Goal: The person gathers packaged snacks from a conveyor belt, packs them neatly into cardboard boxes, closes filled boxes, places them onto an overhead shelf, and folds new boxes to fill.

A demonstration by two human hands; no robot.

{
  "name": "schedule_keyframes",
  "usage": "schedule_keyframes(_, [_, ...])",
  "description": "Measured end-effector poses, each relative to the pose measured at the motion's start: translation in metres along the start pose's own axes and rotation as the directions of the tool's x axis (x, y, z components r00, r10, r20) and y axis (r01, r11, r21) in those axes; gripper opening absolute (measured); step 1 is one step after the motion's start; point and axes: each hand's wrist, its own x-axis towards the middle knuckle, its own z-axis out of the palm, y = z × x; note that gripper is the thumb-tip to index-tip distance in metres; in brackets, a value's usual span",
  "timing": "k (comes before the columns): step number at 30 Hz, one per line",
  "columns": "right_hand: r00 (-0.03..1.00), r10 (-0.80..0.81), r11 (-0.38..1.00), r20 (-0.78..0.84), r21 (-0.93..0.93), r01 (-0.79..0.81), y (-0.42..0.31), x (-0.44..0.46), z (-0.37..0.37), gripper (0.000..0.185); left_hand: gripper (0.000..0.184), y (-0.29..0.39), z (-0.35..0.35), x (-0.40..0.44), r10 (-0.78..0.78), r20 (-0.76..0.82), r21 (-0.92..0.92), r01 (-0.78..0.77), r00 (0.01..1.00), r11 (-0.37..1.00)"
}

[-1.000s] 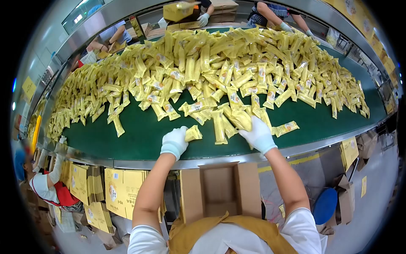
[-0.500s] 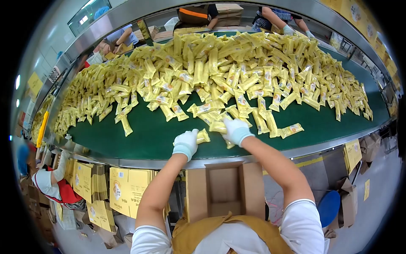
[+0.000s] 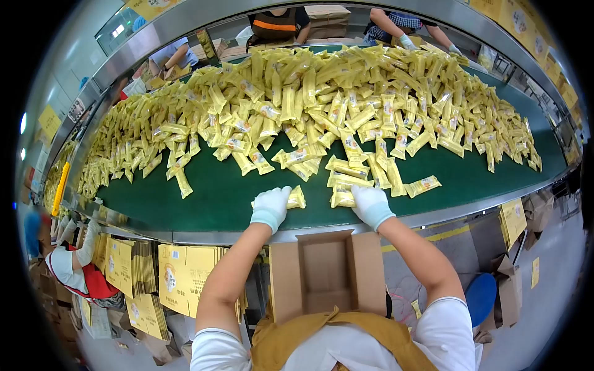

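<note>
**Long Green Belt [image 3: 216,201] Was Heaped With Yellow Packets [image 3: 288,102]**

Most of the belt was hidden under the packets, which were piled high at the back and strewn loosely toward the front. Across the pile, other people [image 3: 390,26] could be seen, and at the far left a person in red and white [image 3: 99,281] was seen too. An open brown box [image 3: 369,272] was set just past the belt's near edge, between the two bare arms, with its flaps spread out. To its left, flat yellow cardboard [image 3: 176,278] was stacked on end. To its right, a round blue thing [image 3: 479,300] was seen.

Both hands were covered by white gloves (pale green at the cuffs). One packet [image 3: 297,197] was touched and partly covered by the left hand [image 3: 270,208]; the fingers were bent over it, but it could not be told if it was gripped. The right end of another packet [image 3: 342,198] was touched by the right hand [image 3: 371,205]; its fingertips were partly hidden, so its grip could not be told either. Both packets were kept apart at the front of the belt, and two more packets [image 3: 350,179] were lined up just behind the second one.
</note>
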Motion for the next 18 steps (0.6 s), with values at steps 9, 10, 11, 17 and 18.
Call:
schedule_keyframes(9, [0.926,-0.225,0.972,-0.305,-0.14,0.19,0.017,-0.05,-0.004,0.078,0.102,-0.013,0.027,-0.038,0.234,-0.203,0.129,-0.211,0.951,0.969])
schedule_keyframes(10, [0.934,-0.219,0.975,-0.282,-0.105,0.197,0.02,-0.053,0.001,0.089,0.113,-0.017,0.027,-0.034,0.24,-0.176,0.092,-0.227,0.955,0.97])
schedule_keyframes(11, [0.942,-0.213,0.977,-0.258,-0.067,0.203,0.023,-0.055,0.004,0.101,0.114,-0.021,0.025,-0.031,0.196,-0.134,0.038,-0.193,0.971,0.981])
schedule_keyframes(17, [0.957,-0.218,0.972,0.194,-0.04,0.23,0.023,-0.031,-0.039,0.105,0.116,-0.025,0.015,-0.021,0.175,0.003,0.031,-0.175,0.984,0.984])
schedule_keyframes(18, [0.951,-0.256,0.96,0.176,-0.074,0.272,0.025,-0.029,-0.034,0.104,0.116,-0.025,0.011,-0.023,0.177,0.018,0.047,-0.177,0.984,0.983])
